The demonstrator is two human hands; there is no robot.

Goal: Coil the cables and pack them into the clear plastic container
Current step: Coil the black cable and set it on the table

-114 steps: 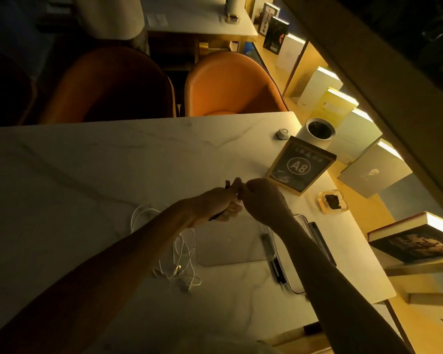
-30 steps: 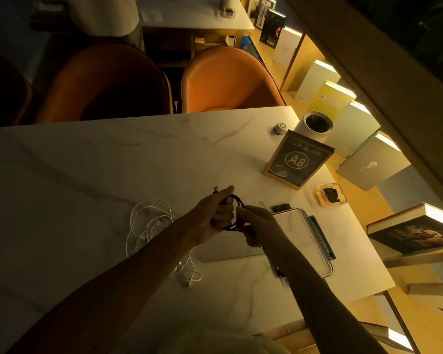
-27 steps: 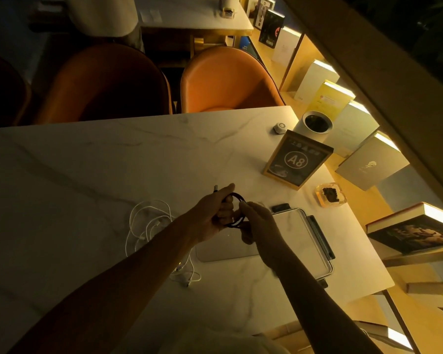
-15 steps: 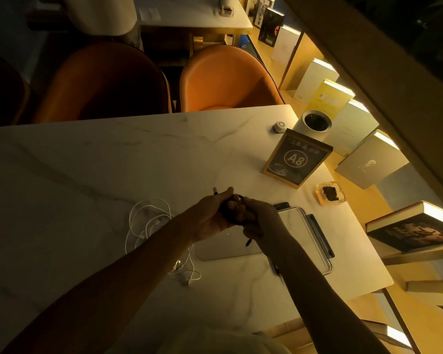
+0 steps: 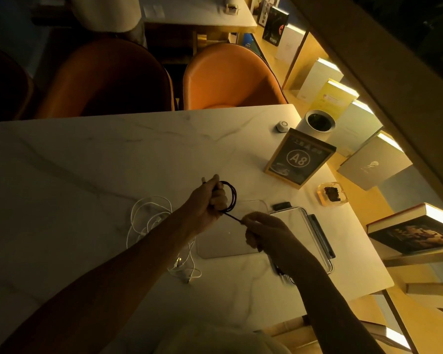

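**Black cable half coiled above the desk**

The left hand clenches a coiled black cable just left of the clear container; the right hand pinches its loose tail taut. A white cable lies tangled on the desk, farther left.

left arm: bare from wrist to the frame's edge; no sleeve, watch or band showing
right arm: bare likewise; no cuff in view
left hand: ungloved; no ring visible
right hand: ungloved
torso: pale light-coloured garment at the bottom edge
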